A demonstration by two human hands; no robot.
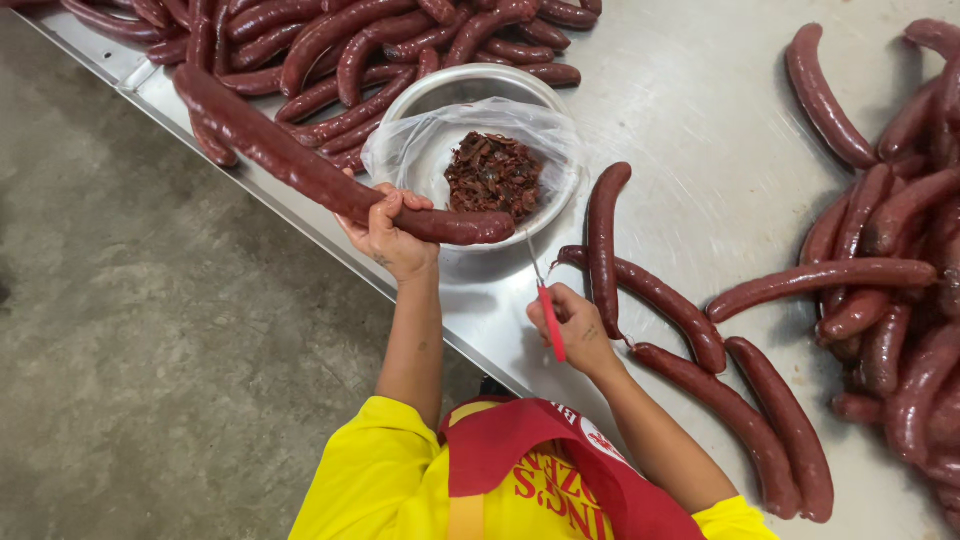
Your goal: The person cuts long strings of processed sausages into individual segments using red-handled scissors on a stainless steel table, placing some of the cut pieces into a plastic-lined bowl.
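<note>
My left hand [388,232] grips a long dark red sausage [290,160] near its right end, held above the table edge. The sausage tip lies just in front of a metal bowl [470,85] lined with a clear plastic bag [400,150] that holds dark brown trimmings [494,175]. My right hand [577,327] holds small scissors with red handles [548,310], blades pointing up toward the sausage tip. Beside that hand lies a chain of linked sausages [655,295] on the steel table [700,110].
A heap of sausages [350,50] fills the table's far left. Another heap [900,280] lies at the right. The table's left edge runs diagonally over a grey concrete floor [150,330]. I wear a yellow shirt and red apron [540,480].
</note>
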